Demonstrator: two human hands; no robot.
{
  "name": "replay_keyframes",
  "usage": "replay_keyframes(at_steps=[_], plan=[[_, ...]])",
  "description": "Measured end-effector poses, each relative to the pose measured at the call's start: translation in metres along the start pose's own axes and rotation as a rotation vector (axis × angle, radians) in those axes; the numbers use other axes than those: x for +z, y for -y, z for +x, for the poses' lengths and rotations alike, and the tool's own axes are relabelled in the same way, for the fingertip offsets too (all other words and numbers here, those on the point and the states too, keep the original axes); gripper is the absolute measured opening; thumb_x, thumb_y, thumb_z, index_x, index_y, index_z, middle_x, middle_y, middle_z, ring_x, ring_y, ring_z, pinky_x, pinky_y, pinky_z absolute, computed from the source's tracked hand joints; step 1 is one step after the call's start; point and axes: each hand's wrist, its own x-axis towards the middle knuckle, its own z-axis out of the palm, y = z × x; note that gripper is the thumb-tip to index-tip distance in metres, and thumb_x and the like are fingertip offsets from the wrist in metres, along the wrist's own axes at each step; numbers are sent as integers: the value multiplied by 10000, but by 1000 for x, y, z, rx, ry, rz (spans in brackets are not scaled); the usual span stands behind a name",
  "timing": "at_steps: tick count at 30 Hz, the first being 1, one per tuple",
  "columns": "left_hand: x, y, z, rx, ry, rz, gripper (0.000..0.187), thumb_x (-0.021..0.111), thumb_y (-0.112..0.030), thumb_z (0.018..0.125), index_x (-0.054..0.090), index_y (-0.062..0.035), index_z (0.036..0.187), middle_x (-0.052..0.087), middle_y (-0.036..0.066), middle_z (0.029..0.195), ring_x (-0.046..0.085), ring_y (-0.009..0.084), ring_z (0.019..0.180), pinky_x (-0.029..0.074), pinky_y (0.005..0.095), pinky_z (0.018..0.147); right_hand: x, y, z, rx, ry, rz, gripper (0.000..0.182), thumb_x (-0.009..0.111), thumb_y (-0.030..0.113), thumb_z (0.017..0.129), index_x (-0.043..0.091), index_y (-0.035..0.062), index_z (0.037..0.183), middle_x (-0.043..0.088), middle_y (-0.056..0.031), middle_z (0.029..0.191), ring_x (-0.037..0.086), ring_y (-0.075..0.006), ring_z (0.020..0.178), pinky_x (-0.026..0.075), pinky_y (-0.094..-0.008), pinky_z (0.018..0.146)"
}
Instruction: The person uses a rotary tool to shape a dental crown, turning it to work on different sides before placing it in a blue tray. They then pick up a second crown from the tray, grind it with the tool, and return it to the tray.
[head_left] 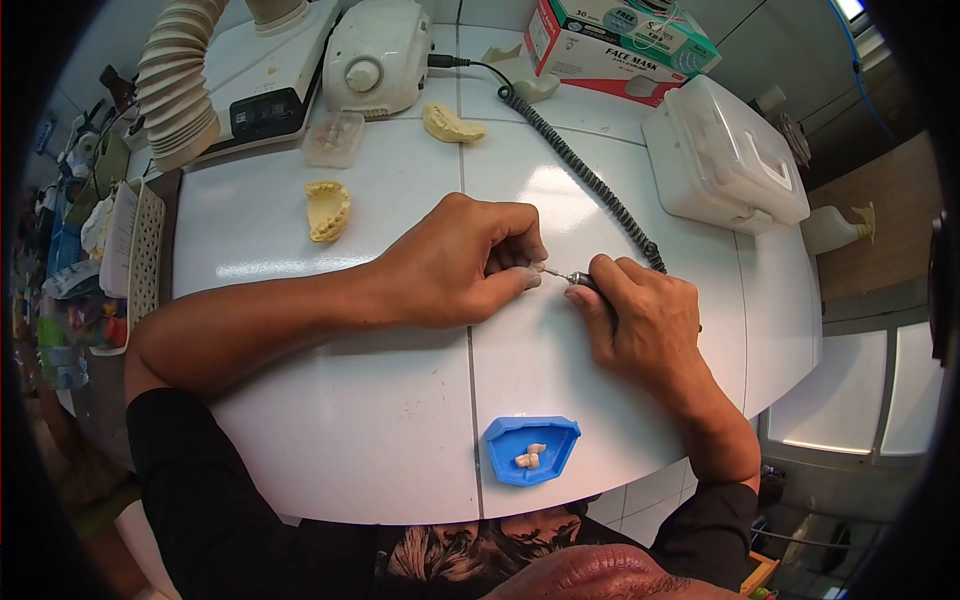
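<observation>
Left hand: the left hand is nearly closed, thumb and fingertips pinching a small pale piece above the white tiled bench.
Right hand: the right hand is curled round a dark and silver rotary handpiece, its thin tip at the pale piece; whether they touch cannot be told.
Cord: a black coiled cable runs from the white control box with a round knob towards the right hand.
Blue tray: the blue plastic tray sits near the bench's front edge, small cream pieces inside.
Casts: one yellow dental cast lies beyond the left forearm, another yellowish cast farther back.
</observation>
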Motion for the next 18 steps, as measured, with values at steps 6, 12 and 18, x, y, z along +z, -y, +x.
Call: replay_keyframes(at_steps=[6, 12, 18], plan=[[1, 0, 0, -12, -5, -26, 156, 800, -34, 964, 719, 24, 1085, 795, 102, 933, 725, 118, 853, 542, 285, 739, 0, -1, 0, 0, 7, 4, 309, 754, 361, 1061, 659, 116, 899, 638, -53, 686, 638, -285, 539, 455, -435, 495], [1, 2, 0, -3, -6, -32, 144, 794, -16, 964, 717, 24, 1079, 793, 106, 930, 730, 123, 865, 546, 290, 752, 0, 0, 0, 13, -1, 3, 312, 753, 364, 1061, 658, 113, 902, 642, -56, 687, 638, -289, 538, 452, -436, 493], [1, 1, -1, 4, -11, -22, 139, 797, -24, 968, 712, 22, 1069, 789, 98, 916, 721, 120, 845, 540, 291, 739, -1, 0, 0, 15, 11, 0, 313, 750, 366, 1063, 656, 114, 902, 646, -57, 688, 642, -291, 542, 454, -438, 493]])
